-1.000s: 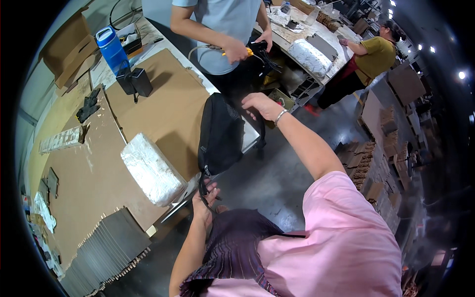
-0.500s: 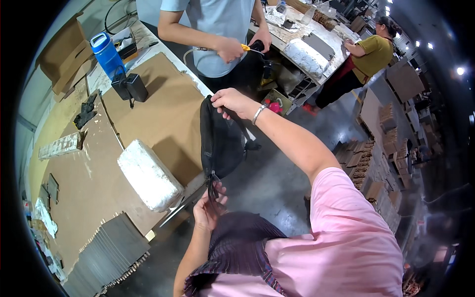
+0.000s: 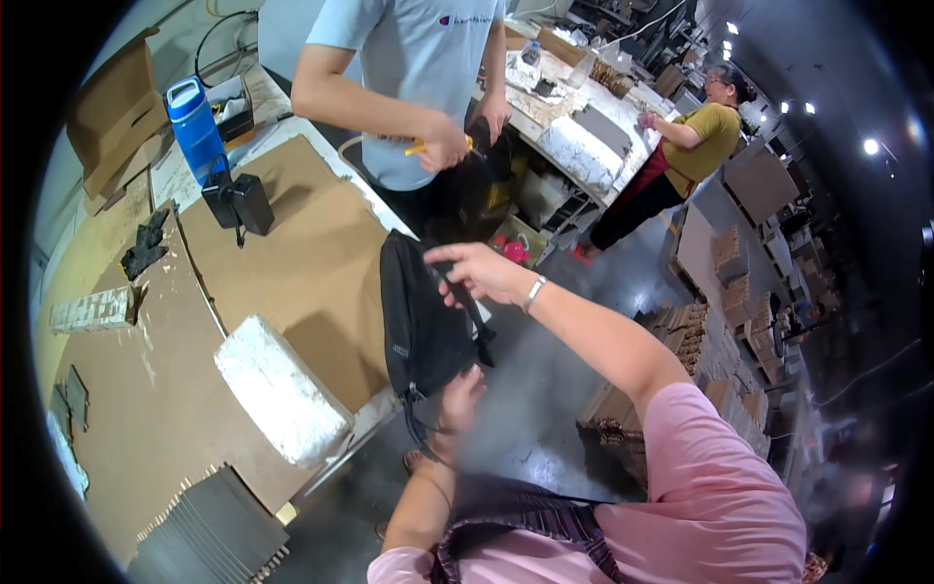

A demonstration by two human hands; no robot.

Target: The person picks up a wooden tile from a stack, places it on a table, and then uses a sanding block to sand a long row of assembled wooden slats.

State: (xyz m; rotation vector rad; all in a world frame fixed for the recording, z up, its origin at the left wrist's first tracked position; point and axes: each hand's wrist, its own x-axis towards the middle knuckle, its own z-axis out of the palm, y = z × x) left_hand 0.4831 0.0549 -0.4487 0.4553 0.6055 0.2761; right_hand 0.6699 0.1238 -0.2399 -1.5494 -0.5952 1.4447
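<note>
A black zippered bag (image 3: 413, 326), looking like a waist bag, leans against the table's right edge, its straps hanging off the side and bottom. Beside its upper right part is my right hand (image 3: 484, 273), index finger stretched out and the other fingers loosely bent by a dark strap. My left hand (image 3: 460, 401) is at the bag's lower right corner, slightly blurred, with its fingers pointing up and apart. A black strap (image 3: 420, 436) loops down near my left wrist.
Brown board covers the table (image 3: 292, 224). On it are a white wrapped block (image 3: 282, 389), black adapter (image 3: 238, 204), blue bottle (image 3: 196, 127), black glove (image 3: 146, 248) and stacked grey sheets (image 3: 209, 530). One person (image 3: 404, 88) stands across; another (image 3: 696, 131) works farther off.
My right hand has loosened from the bag's top corner and lowered. My left hand has shifted right and away from the bottom straps. The bag sits lower and faces me more.
</note>
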